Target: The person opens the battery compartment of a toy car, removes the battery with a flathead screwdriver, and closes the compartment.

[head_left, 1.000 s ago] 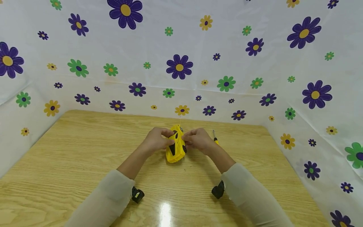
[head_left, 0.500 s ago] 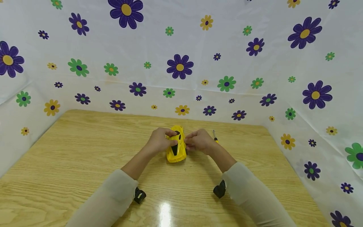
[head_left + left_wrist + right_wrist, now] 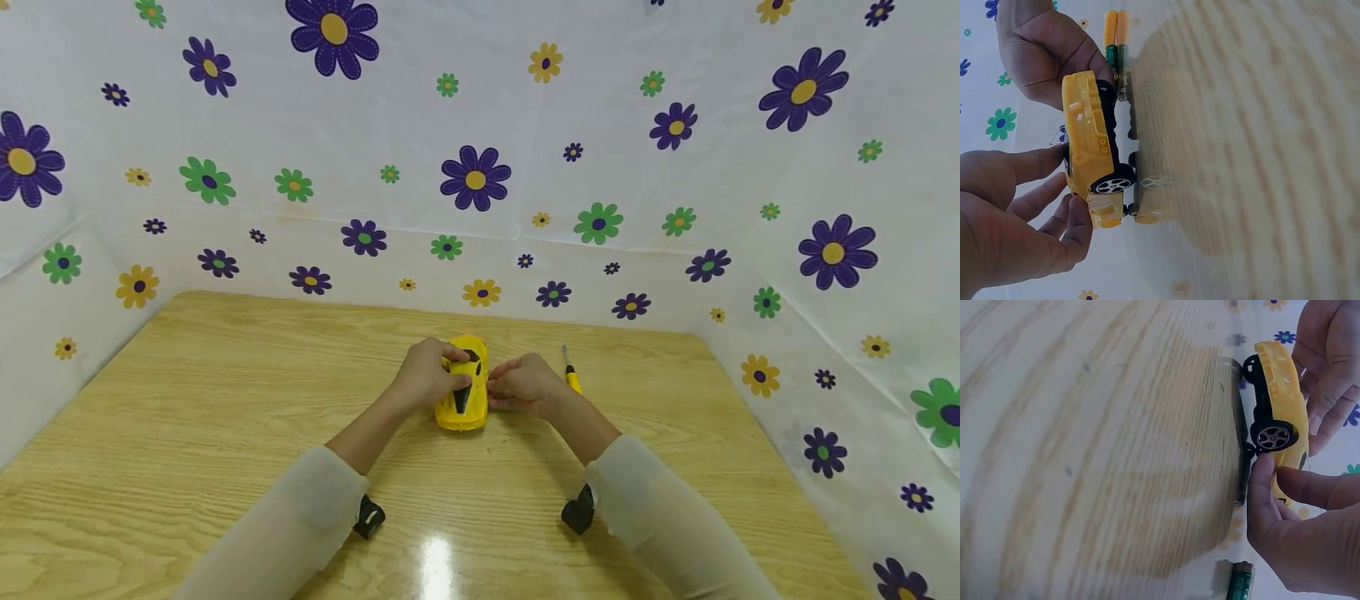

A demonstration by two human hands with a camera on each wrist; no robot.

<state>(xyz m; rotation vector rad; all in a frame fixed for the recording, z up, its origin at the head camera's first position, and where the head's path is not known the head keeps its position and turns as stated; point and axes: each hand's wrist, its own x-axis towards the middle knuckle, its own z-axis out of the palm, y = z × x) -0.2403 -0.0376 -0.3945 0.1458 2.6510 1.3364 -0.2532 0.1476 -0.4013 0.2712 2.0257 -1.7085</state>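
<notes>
A yellow toy car (image 3: pixel 459 415) with black windows is at the middle of the table, roof up, wheels at or just above the surface. My left hand (image 3: pixel 429 377) grips its left side, thumb and fingers over the roof. At the opposite side, my right hand (image 3: pixel 527 387) pinches the lower edge; in the right wrist view the thumb and forefinger lie near a silver-spoked wheel (image 3: pixel 1274 436). Those fingertips partly hide whatever is between them. Just right of this hand lies a screwdriver (image 3: pixel 572 380) with a yellow handle, shaft pointing away.
A green battery (image 3: pixel 1241 582) lies near the right hand in the right wrist view. The glossy wooden table (image 3: pixel 225 400) mirrors things on it. A white flower-printed cloth (image 3: pixel 390 125) walls the back and sides. Black wrist cameras (image 3: pixel 578 510) hang under the sleeves.
The toy car has turned from a tilt that showed its right-side wheels to roof up, and lies straighter. The right hand has moved slightly down and toward me along its side.
</notes>
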